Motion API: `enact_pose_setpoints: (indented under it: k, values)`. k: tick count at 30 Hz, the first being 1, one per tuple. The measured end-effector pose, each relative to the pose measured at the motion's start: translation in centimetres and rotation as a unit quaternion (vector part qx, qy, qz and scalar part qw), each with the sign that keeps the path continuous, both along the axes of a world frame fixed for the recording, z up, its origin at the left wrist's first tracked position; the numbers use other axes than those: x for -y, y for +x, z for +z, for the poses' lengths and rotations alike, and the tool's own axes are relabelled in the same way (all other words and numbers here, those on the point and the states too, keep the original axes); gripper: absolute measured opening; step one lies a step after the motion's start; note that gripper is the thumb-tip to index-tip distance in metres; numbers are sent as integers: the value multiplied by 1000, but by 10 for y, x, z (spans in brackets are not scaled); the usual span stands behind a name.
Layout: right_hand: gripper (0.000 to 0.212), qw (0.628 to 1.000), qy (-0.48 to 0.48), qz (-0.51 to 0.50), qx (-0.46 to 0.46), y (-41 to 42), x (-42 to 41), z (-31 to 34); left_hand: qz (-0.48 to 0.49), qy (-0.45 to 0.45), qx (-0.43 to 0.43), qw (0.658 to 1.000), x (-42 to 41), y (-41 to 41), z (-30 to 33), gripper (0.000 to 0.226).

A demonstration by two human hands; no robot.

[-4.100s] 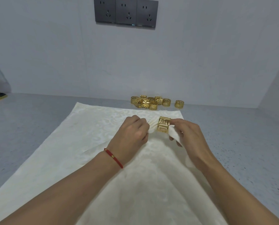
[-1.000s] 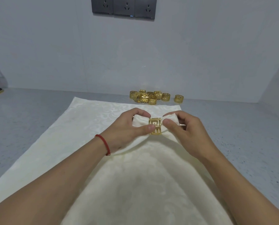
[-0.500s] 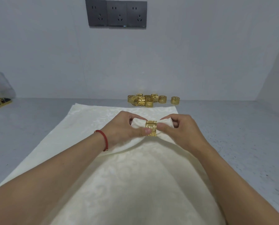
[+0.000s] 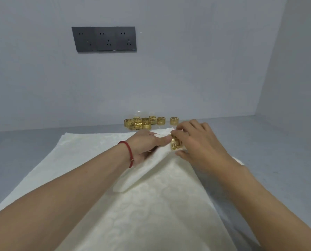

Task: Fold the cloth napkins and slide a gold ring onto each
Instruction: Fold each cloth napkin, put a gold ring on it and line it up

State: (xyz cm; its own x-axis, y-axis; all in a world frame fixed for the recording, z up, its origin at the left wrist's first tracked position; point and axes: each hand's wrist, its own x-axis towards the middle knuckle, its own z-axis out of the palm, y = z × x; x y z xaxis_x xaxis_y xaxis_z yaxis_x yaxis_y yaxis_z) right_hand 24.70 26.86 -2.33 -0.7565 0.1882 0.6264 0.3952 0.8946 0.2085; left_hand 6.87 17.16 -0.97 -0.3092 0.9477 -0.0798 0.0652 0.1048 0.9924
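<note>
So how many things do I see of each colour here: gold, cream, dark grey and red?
Gold: 9, the gold ring on the folded napkin plus about 8 in the overlapping heap.
Cream: 2, that napkin and the spread cloth.
Dark grey: 3 sockets.
Red: 1 bracelet.
Total: 15.

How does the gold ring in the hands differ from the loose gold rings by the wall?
The gold ring sits around the folded napkin, between the left hand and right hand; the loose rings hold no cloth and nobody touches them. It is single and on the large cloth; they lie clustered on the grey counter, one standing apart. All share a gold cut-out pattern.
</note>
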Motion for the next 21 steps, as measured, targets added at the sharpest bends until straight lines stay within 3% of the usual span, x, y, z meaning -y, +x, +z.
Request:
enact_pose_setpoints:
  k: [2, 4, 7, 10, 13, 21]
  values:
    - [27, 999, 39, -13, -28, 13, -11, -4, -23, 1, 19, 1000, -17, 15, -4, 16]
    - [22, 996, 67, -25, -51, 34, -31, -8, -52, -4, 31, 998, -40, 34, -6, 18]
    - [26, 992, 75, -89, -51, 64, -72, -17, -28, -13, -4, 1000, -80, 56, -8, 40]
    - [38, 981, 56, -181, -50, 98, -124, -34, 28, -27, -163, 986, -122, 63, -21, 49]
    - [50, 966, 20, -256, -27, 122, -167, -51, 12, -26, -344, 939, -147, 61, -40, 42]
    - [28, 955, -52, -293, -2, 103, -275, -63, 55, 20, -519, 853, -246, 56, -71, 35]
